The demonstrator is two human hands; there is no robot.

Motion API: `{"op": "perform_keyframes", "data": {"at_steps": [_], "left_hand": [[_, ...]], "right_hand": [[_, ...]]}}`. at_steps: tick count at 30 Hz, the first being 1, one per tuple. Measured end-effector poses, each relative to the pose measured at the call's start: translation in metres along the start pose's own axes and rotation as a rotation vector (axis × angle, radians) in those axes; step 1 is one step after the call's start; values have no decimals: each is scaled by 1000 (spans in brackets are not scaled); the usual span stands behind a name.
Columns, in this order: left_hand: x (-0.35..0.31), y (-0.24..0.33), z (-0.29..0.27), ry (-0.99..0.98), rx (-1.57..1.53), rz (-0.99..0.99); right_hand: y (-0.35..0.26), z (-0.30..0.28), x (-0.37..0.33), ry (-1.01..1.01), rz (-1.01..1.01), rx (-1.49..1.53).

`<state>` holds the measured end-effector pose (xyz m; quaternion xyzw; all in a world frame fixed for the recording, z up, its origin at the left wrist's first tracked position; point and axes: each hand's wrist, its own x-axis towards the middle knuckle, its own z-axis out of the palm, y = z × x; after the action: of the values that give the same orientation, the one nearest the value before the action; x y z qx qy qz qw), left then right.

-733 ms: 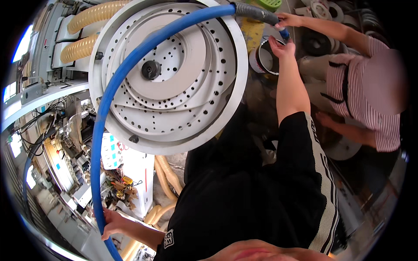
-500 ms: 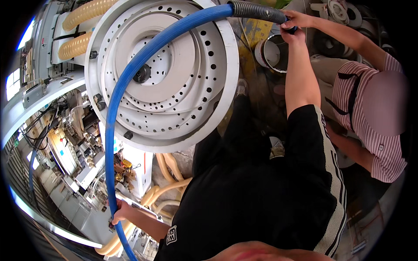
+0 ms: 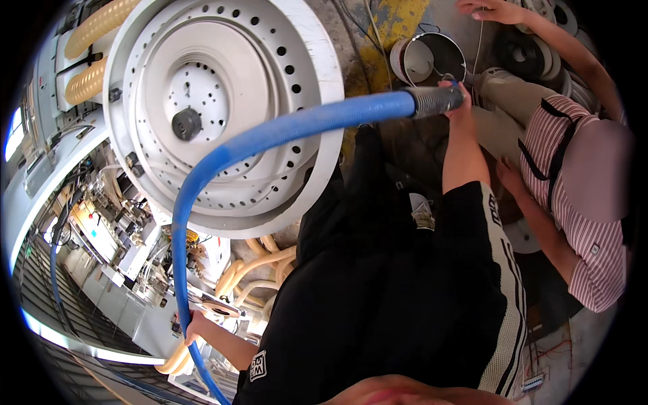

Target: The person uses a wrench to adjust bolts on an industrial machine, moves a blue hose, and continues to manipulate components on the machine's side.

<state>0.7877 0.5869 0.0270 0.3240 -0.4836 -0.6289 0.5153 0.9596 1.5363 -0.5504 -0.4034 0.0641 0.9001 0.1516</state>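
Observation:
A thick blue ribbed hose (image 3: 270,135) arches across in front of me, over the rim of a large white round drum. Its far end carries a dark grey corrugated sleeve (image 3: 435,102). My right hand (image 3: 459,100) is closed round that end, near the metal bucket. Lower left, my left hand (image 3: 194,328) is wrapped round the hanging part of the hose. Inside the white drum (image 3: 331,121), a wide roll of pale strip (image 3: 155,74) lies on a perforated plate with a black knob (image 3: 187,124).
A metal bucket (image 3: 397,64) stands on the floor beyond my right hand. At the right sits a co-worker in a striped shirt (image 3: 601,256), one hand (image 3: 496,9) stretched out. Machinery (image 3: 101,229) and tan ducts (image 3: 253,270) fill the left. Dark rolls (image 3: 520,54) lie at far right.
My right hand has brought the hose end nearer and lower, below the bucket. The co-worker's hand has come off the hose end and moved away. The drum appears shifted left.

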Motion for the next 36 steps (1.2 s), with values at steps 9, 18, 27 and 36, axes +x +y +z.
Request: {"op": "perform_keyframes", "data": {"at_steps": [9, 18, 27, 36], "left_hand": [[-26, -32, 32, -12, 68, 41], [-44, -8, 26, 50, 88, 112], [-56, 3, 17, 154, 119, 193], [-62, 7, 16, 173, 96, 194]], "right_hand": [[59, -80, 37, -210, 397, 395], [72, -99, 52, -179, 371, 458], [72, -116, 67, -86, 337, 516], [66, -109, 62, -14, 334, 492]]}}
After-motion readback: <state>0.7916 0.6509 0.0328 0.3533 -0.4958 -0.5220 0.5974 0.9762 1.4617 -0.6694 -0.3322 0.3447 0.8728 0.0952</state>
